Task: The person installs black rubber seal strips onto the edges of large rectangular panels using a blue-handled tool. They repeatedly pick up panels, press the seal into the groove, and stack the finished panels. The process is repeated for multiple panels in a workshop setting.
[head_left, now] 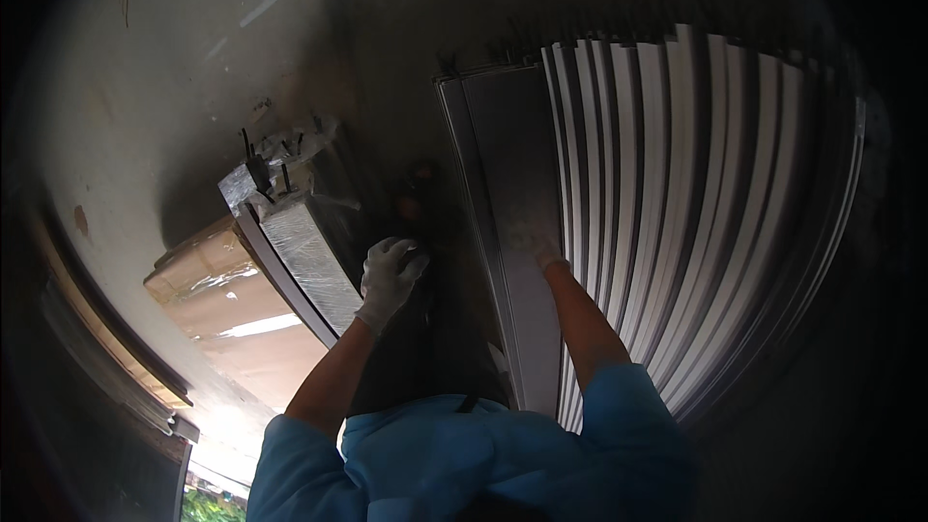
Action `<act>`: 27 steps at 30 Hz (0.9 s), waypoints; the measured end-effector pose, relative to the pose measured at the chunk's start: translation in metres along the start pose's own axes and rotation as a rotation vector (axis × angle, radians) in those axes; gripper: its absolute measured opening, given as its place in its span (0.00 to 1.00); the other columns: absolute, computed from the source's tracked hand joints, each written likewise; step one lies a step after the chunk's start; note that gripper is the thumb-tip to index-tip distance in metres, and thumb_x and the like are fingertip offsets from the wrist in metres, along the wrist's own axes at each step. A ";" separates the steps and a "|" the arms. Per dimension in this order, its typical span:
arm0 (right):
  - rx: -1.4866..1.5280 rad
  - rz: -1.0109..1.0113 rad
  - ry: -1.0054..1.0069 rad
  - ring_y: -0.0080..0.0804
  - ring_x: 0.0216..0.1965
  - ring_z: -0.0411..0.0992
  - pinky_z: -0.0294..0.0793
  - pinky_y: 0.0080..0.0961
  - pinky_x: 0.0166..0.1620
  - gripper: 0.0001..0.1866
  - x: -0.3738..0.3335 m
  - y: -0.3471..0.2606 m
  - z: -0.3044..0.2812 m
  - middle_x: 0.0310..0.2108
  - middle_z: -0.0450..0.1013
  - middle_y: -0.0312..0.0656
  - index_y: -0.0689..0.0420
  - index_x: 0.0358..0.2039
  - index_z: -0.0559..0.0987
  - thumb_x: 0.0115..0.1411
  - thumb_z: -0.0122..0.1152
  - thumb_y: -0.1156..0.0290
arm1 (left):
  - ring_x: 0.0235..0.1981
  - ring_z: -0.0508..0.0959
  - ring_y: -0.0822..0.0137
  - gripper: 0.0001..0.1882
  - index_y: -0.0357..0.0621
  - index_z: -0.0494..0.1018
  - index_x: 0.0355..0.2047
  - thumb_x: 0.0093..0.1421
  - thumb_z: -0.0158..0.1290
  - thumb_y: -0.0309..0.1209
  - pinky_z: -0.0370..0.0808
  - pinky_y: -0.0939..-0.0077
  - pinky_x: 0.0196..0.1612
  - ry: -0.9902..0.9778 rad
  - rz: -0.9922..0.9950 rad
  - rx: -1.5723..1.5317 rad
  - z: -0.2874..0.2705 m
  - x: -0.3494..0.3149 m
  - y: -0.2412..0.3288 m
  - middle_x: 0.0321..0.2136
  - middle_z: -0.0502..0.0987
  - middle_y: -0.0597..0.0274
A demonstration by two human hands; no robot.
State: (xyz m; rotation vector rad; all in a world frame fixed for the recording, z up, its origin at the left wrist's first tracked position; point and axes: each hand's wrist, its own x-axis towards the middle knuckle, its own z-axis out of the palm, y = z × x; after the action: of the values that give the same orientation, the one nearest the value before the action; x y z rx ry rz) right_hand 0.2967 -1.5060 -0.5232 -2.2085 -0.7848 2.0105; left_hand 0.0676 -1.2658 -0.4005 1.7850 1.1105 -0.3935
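Note:
My left hand (pixel 391 275), in a pale work glove, hangs between a plastic-wrapped bundle (pixel 311 249) and the dark trousers below me. Its fingers are loosely bent, and I see nothing clearly held in them. My right hand (pixel 533 238) reaches forward to a wide, flat grey panel (pixel 517 159), the leftmost of a leaning row. It is over the panel's face or near its right edge. Its fingers blur into the grey, so their grip does not show. Long pale and dark strips (pixel 667 203) stand just right of that hand.
Behind the wrapped bundle leans a large brown cardboard package (pixel 227 295) with shiny tape. A stained wall (pixel 164 68) rises at the back left. Bright daylight enters through an opening (pixel 217 464) at the lower left. Something dim and reddish sits on the floor (pixel 416 198) ahead.

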 end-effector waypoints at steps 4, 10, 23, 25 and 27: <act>0.136 0.404 0.052 0.37 0.64 0.64 0.65 0.32 0.64 0.22 -0.137 0.049 0.048 0.64 0.66 0.40 0.47 0.60 0.74 0.66 0.55 0.58 | 0.37 0.79 0.67 0.28 0.34 0.72 0.55 0.66 0.55 0.47 0.76 0.70 0.43 -0.061 0.450 -0.820 -0.127 -0.032 0.121 0.38 0.80 0.59; 0.425 0.288 0.485 0.42 0.47 0.78 0.76 0.37 0.52 0.25 -0.254 0.087 0.101 0.48 0.79 0.45 0.53 0.54 0.78 0.64 0.58 0.50 | 0.21 0.79 0.67 0.12 0.42 0.80 0.35 0.64 0.54 0.38 0.76 0.74 0.26 -0.455 1.596 -0.919 -0.307 -0.229 0.294 0.23 0.80 0.58; 0.750 0.193 0.433 0.30 0.53 0.73 0.74 0.28 0.51 0.21 -0.191 -0.048 -0.029 0.58 0.71 0.44 0.58 0.57 0.74 0.65 0.53 0.64 | 0.18 0.72 0.71 0.16 0.55 0.75 0.53 0.67 0.48 0.37 0.68 0.75 0.26 -0.367 2.288 -0.449 -0.438 -0.258 0.368 0.20 0.74 0.66; 1.074 -0.024 0.432 0.31 0.48 0.75 0.77 0.28 0.46 0.20 -0.169 -0.080 -0.082 0.55 0.73 0.45 0.59 0.54 0.75 0.64 0.55 0.65 | 0.18 0.72 0.71 0.17 0.55 0.74 0.55 0.67 0.48 0.37 0.68 0.75 0.26 -0.367 2.274 -0.413 -0.479 -0.234 0.369 0.20 0.74 0.66; 0.974 -0.132 0.474 0.31 0.45 0.75 0.77 0.25 0.44 0.18 -0.158 -0.118 -0.130 0.50 0.76 0.45 0.60 0.52 0.77 0.64 0.57 0.66 | 0.18 0.72 0.71 0.18 0.55 0.73 0.57 0.68 0.48 0.38 0.67 0.75 0.26 -0.355 2.237 -0.399 -0.517 -0.215 0.367 0.20 0.73 0.65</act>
State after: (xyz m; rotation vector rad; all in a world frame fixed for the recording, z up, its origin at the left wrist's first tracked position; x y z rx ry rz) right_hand 0.3772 -1.4277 -0.3150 -1.8016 0.1119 1.2628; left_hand 0.1503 -0.9814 0.2000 1.4492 -1.2129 0.7913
